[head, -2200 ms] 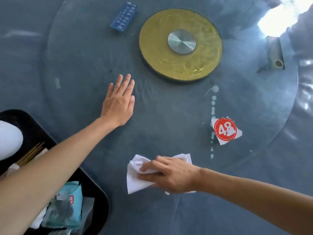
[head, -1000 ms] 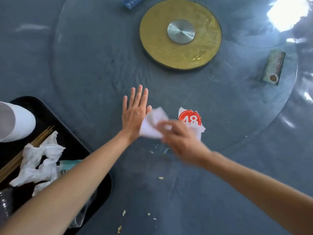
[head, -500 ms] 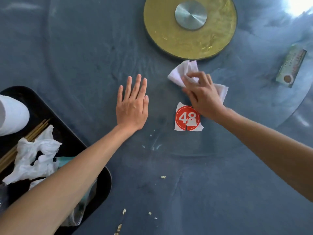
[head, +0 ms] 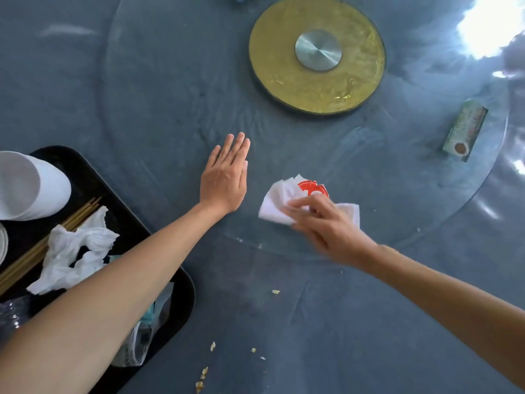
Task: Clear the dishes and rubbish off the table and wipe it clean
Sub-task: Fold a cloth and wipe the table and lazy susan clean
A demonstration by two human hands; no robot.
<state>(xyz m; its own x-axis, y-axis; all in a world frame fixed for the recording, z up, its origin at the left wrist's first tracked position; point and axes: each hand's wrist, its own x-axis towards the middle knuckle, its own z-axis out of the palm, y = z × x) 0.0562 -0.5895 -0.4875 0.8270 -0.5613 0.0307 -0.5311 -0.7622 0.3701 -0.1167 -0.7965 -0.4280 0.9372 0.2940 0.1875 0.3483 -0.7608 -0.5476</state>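
Crumpled white tissue (head: pixel 277 206) under right hand (head: pixel 329 226).

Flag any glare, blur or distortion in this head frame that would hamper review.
Head view: blown-out window glare at top right washes out the glass turntable there; right hand and white tissue are motion-blurred, half hiding the red sticker; left hand is sharp; wide-angle lens bends the edges.

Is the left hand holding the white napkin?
No, the left hand lies flat and holds nothing; the right hand holds the napkin.
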